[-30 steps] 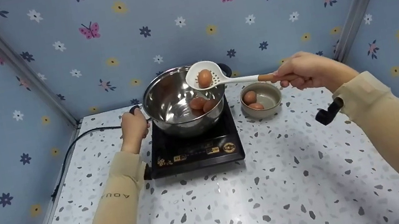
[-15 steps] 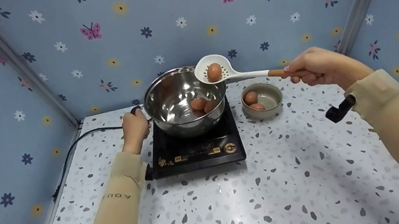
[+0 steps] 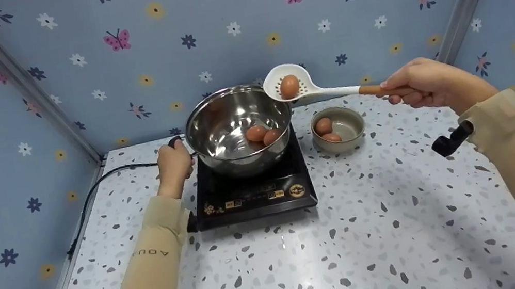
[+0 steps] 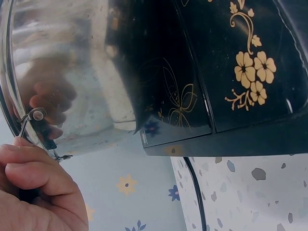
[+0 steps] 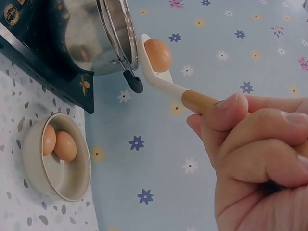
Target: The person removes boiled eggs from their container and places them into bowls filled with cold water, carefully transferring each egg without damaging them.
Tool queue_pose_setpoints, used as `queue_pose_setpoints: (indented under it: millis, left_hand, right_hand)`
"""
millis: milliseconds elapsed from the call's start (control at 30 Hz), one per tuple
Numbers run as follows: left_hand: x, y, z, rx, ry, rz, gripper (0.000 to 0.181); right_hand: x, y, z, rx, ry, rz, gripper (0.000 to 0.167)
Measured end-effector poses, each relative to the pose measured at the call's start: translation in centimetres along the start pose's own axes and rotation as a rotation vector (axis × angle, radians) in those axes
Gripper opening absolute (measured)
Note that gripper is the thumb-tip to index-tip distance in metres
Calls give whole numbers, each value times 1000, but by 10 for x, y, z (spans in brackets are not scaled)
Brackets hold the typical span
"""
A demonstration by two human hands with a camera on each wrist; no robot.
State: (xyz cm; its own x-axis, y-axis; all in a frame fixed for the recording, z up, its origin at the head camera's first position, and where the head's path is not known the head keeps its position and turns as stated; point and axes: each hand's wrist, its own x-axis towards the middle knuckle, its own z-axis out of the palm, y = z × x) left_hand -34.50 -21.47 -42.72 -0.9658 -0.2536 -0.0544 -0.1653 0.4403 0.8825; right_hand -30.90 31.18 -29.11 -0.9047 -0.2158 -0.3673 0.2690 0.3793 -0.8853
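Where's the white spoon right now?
In the head view, the right hand holds the white spoon, with an egg in it, up by the right side of the pot.

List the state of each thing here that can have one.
Pot: uncovered, two eggs visible inside
Cooker: under the pot, power state unclear
Bowl: upright, two eggs visible inside
Slotted spoon: raised, one egg in its head
Left hand: holding pot handle
Right hand: gripping spoon handle
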Motion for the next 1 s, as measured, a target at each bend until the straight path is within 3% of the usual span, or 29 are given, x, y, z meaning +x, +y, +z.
queue_pose_setpoints:
  millis: [567,1000]
  left_hand:
    - [-1,2,2,29,29,-6,34]
    - [0,-1,1,-35,9,26,31]
  right_hand:
    - [-2,19,-20,30,35,11,24]
    - [-3,35,-33,72,15,16,25]
